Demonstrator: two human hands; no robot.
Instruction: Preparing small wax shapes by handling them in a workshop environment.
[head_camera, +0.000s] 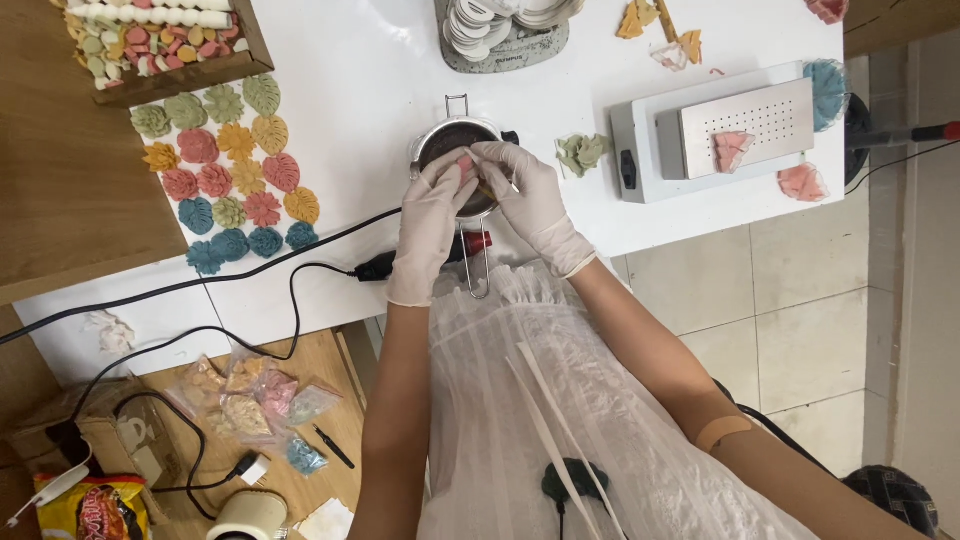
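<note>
Gloved hands (480, 195) pinching a pink piece (466, 163) over dark-filled metal pot (440, 140).

Small pot (452, 140) on the table (350, 90), leaf shapes (228, 170) left, hotplate box (725, 135) right.

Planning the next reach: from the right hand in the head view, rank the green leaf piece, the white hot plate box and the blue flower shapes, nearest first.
From the right hand:
1. Green leaf piece, just to its right.
2. White hot plate box, farther right.
3. Blue flower shapes, far left, past the left hand.
</note>
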